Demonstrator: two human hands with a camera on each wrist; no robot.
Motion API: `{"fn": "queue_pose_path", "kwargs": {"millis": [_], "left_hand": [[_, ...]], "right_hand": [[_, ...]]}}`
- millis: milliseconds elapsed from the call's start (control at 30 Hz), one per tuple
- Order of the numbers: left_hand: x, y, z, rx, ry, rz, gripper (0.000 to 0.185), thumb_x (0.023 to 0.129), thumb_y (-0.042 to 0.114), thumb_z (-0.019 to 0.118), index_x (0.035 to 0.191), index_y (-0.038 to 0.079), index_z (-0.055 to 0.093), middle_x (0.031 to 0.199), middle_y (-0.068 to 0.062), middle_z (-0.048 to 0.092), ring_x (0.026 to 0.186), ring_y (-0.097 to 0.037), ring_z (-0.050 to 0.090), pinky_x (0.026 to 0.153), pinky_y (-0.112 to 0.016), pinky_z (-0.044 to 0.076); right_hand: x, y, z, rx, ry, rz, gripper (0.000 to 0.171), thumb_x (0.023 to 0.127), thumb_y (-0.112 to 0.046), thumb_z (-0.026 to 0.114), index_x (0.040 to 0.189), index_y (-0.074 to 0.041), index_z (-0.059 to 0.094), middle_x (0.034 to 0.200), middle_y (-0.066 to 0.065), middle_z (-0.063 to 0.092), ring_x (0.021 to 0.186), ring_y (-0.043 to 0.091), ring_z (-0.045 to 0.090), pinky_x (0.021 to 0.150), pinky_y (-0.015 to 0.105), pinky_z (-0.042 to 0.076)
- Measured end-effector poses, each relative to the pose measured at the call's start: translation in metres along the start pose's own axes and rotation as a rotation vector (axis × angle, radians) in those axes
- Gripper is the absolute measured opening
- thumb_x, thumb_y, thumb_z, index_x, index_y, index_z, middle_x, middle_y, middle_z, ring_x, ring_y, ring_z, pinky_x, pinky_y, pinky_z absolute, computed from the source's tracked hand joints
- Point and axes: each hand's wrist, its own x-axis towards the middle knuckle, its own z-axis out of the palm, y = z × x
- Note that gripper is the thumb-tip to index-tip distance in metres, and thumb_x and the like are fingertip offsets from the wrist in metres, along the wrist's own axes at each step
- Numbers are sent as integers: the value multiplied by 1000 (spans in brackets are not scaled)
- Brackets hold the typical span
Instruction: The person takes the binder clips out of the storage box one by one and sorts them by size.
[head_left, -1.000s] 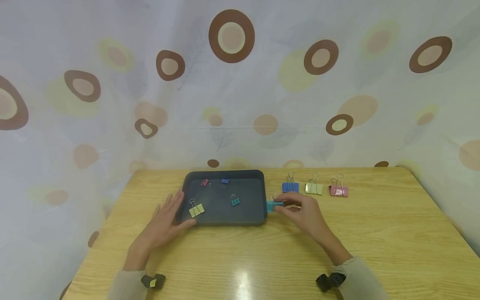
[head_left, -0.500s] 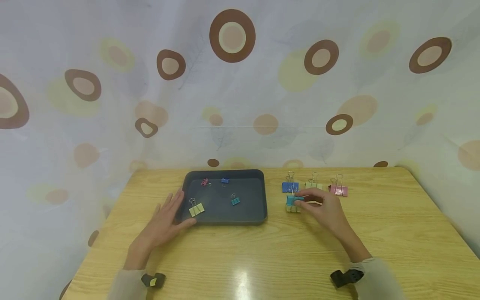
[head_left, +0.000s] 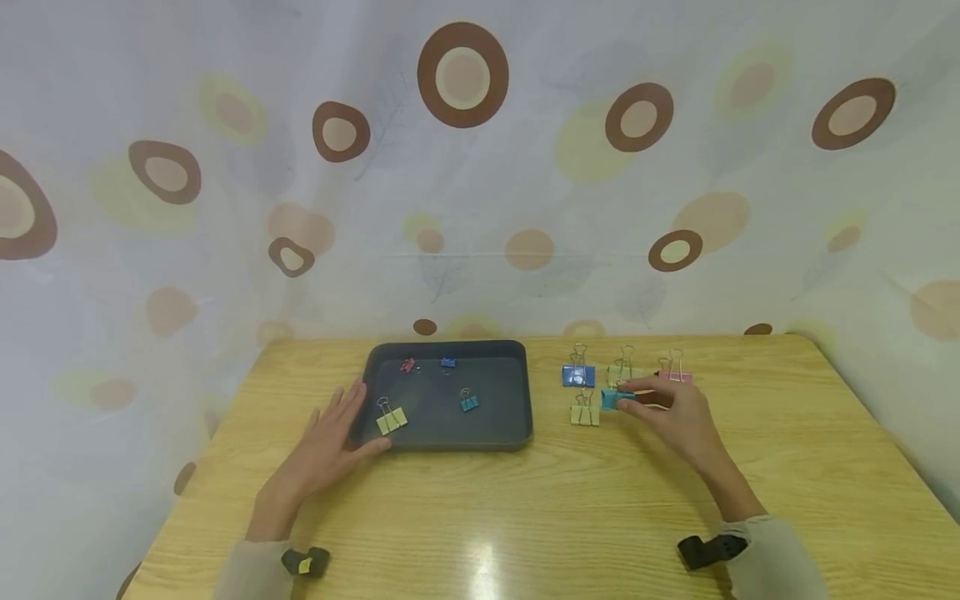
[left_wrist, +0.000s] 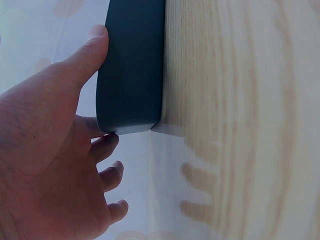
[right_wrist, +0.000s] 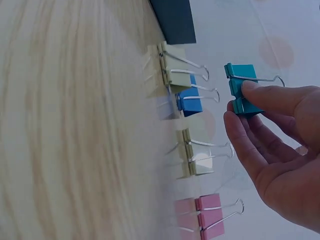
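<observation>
My right hand (head_left: 678, 417) pinches a large teal binder clip (head_left: 613, 400) between thumb and fingers. In the right wrist view the clip (right_wrist: 240, 75) is held up off the table, its wire handles pointing toward the hand. My left hand (head_left: 322, 450) rests against the left side of a dark tray (head_left: 450, 446), fingers straight along the edge and thumb at the front corner. The left wrist view shows the thumb on the tray wall (left_wrist: 131, 70). Inside the tray lie a yellow clip (head_left: 392, 421), a small teal clip (head_left: 468, 403), a small pink clip (head_left: 407, 365) and a small blue clip (head_left: 448, 363).
Right of the tray, a blue clip (head_left: 578, 377), a pale yellow clip (head_left: 619, 372) and a pink clip (head_left: 677, 377), partly behind the right hand, stand in a back row. Another yellow clip (head_left: 585, 415) stands in front of the blue one. A patterned cloth (head_left: 480, 192) hangs behind the table.
My right hand has carried the teal clip rightward from the tray's right edge, past the front yellow clip, which now shows fully. My left hand has stayed at the tray.
</observation>
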Motion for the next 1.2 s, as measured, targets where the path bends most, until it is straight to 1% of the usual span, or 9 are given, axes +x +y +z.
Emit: {"fn": "queue_pose_path", "kwargs": {"millis": [67, 200, 300, 433, 500, 633, 800, 1000, 1200], "left_hand": [[0, 0, 0, -1, 2, 1, 99, 95, 61, 64, 163, 2, 21, 170, -16, 16, 155, -45, 9, 119, -71, 6], [1, 0, 1, 3, 1, 2, 100, 95, 61, 63, 163, 2, 20, 170, -16, 16, 155, -45, 9, 119, -71, 5], [1, 0, 2, 4, -1, 2, 100, 95, 61, 63, 163, 2, 20, 170, -17, 16, 154, -46, 9, 118, -72, 6], [1, 0, 1, -2, 0, 4, 101, 95, 61, 64, 163, 2, 20, 170, -17, 16, 154, -46, 9, 118, -72, 6], [1, -1, 1, -3, -3, 3, 101, 95, 62, 63, 163, 3, 19, 170, -16, 15, 155, -45, 9, 118, -72, 6], [1, -1, 1, -7, -3, 4, 101, 95, 62, 63, 163, 3, 19, 170, -16, 15, 155, -44, 8, 118, -72, 5], [0, 0, 1, 0, 4, 6, 100, 95, 61, 63, 163, 2, 20, 170, -17, 16, 154, -45, 10, 118, -72, 6], [1, 0, 1, -4, -5, -1, 100, 95, 61, 63, 163, 3, 20, 170, -16, 16, 154, -45, 9, 118, -71, 6], [2, -2, 2, -10, -12, -4, 101, 95, 62, 63, 164, 4, 19, 170, -15, 15, 155, -44, 8, 119, -71, 5]], "right_hand": [[-1, 3, -2, -1, -4, 11, 16, 88, -5, 81, 103, -1, 79, 101, 15, 76, 89, 26, 75, 74, 16, 56], [-2, 8, -5, -20, -39, 87, 18, 89, -11, 82, 103, -1, 79, 103, 14, 76, 94, 33, 73, 74, 20, 56], [-2, 13, -7, -49, -69, 161, 21, 90, -17, 82, 105, -4, 80, 106, 13, 75, 98, 33, 72, 77, 28, 56], [-2, 20, -10, -86, -101, 220, 23, 90, -20, 82, 107, -5, 79, 108, 12, 75, 101, 33, 71, 83, 38, 55], [-2, 23, -11, -100, -112, 236, 23, 90, -20, 82, 106, -5, 79, 107, 12, 75, 100, 31, 71, 84, 40, 55], [-2, 25, -11, -126, -127, 257, 23, 88, -21, 83, 104, -5, 79, 101, 10, 76, 95, 27, 71, 81, 38, 55], [-3, 27, -11, -124, -150, 266, 23, 88, -19, 84, 105, -4, 79, 101, 9, 75, 92, 23, 69, 80, 38, 55], [-4, 30, -10, -137, -162, 247, 21, 89, -18, 83, 104, -4, 79, 98, 8, 75, 89, 22, 69, 80, 40, 55], [-3, 33, -10, -148, -166, 236, 19, 89, -15, 82, 103, -2, 78, 94, 7, 75, 86, 22, 70, 79, 41, 56]]}}
